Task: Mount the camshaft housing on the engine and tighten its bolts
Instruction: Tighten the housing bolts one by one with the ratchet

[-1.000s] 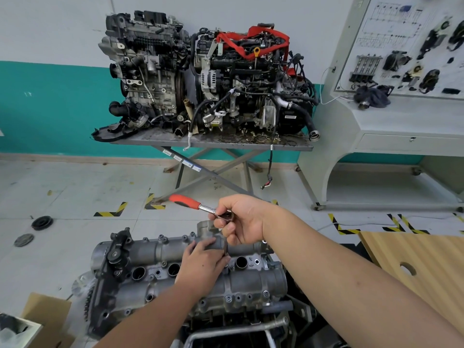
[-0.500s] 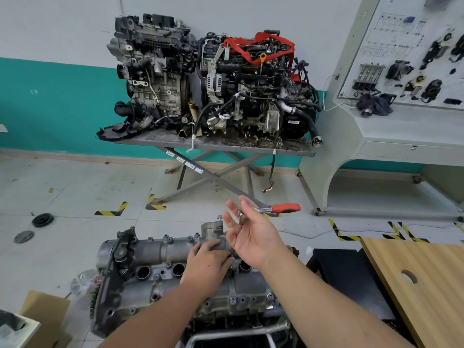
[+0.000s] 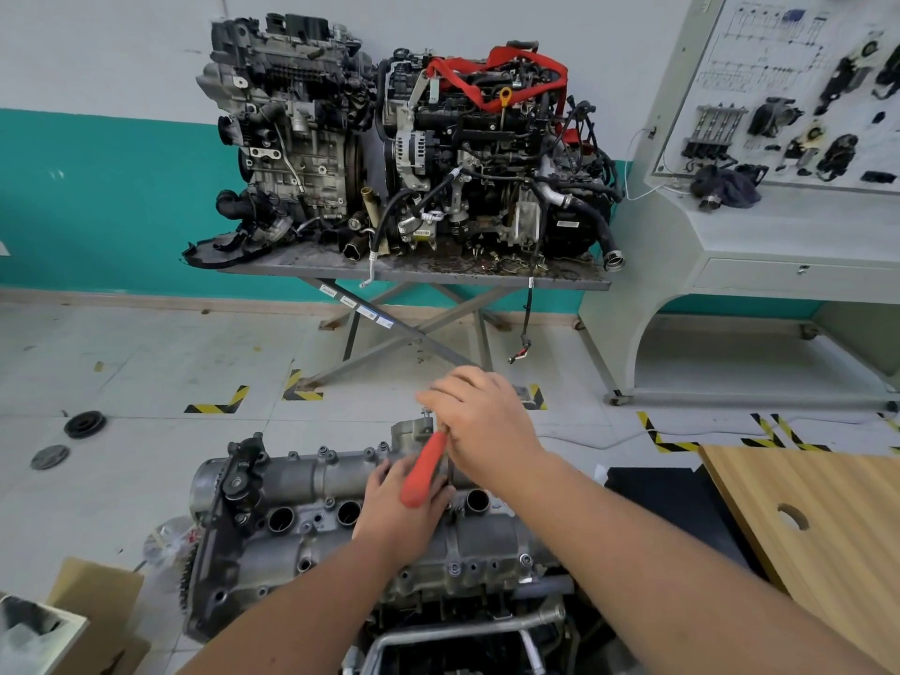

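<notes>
Gripping a ratchet wrench near its head, the right hand has its fingers curled over the metal end of the tool above a raised boss on the far side of the camshaft housing. The wrench's red handle slants down toward the person and lies across the back of the left hand. That left hand rests on the top of the housing near its middle; its fingers curl down against the casting under the wrench, but I cannot tell whether they clasp anything.

The camshaft housing, a grey aluminium casting with a row of round plug wells, sits on top of the engine directly below the person, with a black bracket at its left end and small bolt heads showing along its near edge. The engine stands on the floor, between a cardboard box at the lower left and a wooden board with a round hole at the right.

Across the room, against the white and teal wall, a grey scissor-leg worktop carries two complete engines side by side: a grey one toward its left edge and a black one wrapped in a red strap toward its right edge. A pale display console with parts fixed to its panel stands to the right. Two dark round discs lie on the floor at the left, beside yellow and black tape marks.
</notes>
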`<state>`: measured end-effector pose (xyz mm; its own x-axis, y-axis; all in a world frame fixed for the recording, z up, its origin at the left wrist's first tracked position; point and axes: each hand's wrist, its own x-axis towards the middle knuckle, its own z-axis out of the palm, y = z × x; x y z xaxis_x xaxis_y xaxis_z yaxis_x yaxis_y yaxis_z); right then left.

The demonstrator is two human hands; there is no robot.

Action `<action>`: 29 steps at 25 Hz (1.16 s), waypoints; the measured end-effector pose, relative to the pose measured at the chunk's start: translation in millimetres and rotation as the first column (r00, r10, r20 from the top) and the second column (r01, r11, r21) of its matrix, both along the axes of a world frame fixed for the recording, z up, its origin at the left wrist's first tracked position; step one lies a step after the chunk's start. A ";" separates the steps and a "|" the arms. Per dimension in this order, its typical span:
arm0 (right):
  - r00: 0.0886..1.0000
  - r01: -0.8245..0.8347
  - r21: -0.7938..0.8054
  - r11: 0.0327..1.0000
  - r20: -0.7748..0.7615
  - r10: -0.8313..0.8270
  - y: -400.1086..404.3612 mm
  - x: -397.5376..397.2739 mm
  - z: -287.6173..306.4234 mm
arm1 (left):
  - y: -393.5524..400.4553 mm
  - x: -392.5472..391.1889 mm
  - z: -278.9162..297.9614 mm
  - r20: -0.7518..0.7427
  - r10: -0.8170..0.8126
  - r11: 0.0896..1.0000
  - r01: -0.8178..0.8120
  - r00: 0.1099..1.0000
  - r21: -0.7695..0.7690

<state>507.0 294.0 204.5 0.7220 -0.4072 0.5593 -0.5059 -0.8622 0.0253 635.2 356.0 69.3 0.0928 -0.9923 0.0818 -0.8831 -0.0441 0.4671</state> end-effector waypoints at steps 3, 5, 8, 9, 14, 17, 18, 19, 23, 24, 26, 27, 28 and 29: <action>0.951 0.090 0.090 0.992 -0.303 -0.059 2.9 4.6 12.5 | 3.5 -2.0 6.4 0.079 -0.015 1.000 0.017 0.997 -0.024; 0.917 0.086 0.147 0.985 -0.398 -0.021 2.5 8.4 19.8 | 6.3 -3.2 9.5 0.094 -0.014 1.000 0.016 0.995 -0.021; 0.883 0.117 0.182 0.976 -0.469 -0.018 -0.8 18.2 34.1 | 7.1 -2.8 12.5 0.073 -0.002 1.000 0.000 0.997 0.019; 0.877 0.166 0.208 0.964 -0.479 -0.048 0.2 23.9 38.5 | 6.9 -2.5 13.0 0.063 -0.003 1.000 0.001 0.998 0.028; 0.905 -0.056 0.996 0.075 0.083 -0.417 12.9 35.9 40.0 | 6.2 -1.3 10.6 0.138 -0.021 0.998 0.012 0.990 0.061; 0.527 -0.674 0.718 -0.173 0.304 -0.793 15.7 35.2 29.4 | 3.6 -1.7 8.6 0.125 -0.026 0.997 0.017 0.992 0.071; 0.398 -0.760 0.643 -0.094 0.347 -0.849 17.3 37.4 22.3 | 2.8 -1.4 8.3 0.116 -0.024 0.997 0.015 0.993 0.077; 0.315 -0.792 0.610 -0.009 0.396 -0.863 18.5 38.9 15.6 | 2.3 -0.6 7.4 0.109 -0.022 0.997 0.014 0.994 0.076; 0.615 -0.394 0.830 0.396 0.558 -0.557 23.8 31.9 -15.4 | 0.6 1.0 2.9 0.065 0.005 0.999 -0.008 0.998 0.045; 0.696 -0.306 0.779 0.548 0.576 -0.429 21.9 28.3 -20.8 | -0.1 0.3 2.0 0.060 0.013 0.999 -0.016 0.998 0.046; 0.857 -0.105 0.418 0.902 0.498 -0.131 10.6 23.9 -28.8 | -1.5 -1.1 2.8 0.117 0.008 0.999 -0.012 0.993 0.039; 0.921 -0.029 0.182 0.983 0.387 -0.044 7.0 23.4 -29.3 | -2.2 -1.9 4.5 0.150 0.000 1.000 -0.002 0.989 0.017; 0.958 0.001 0.038 0.999 0.288 -0.012 4.5 22.5 -28.0 | -2.5 -2.9 6.8 0.157 -0.002 1.000 0.006 0.988 -0.022; 0.979 0.010 -0.019 1.000 0.203 -0.006 1.7 21.2 -25.0 | -2.7 -3.3 8.5 0.151 0.006 0.997 0.006 0.989 -0.076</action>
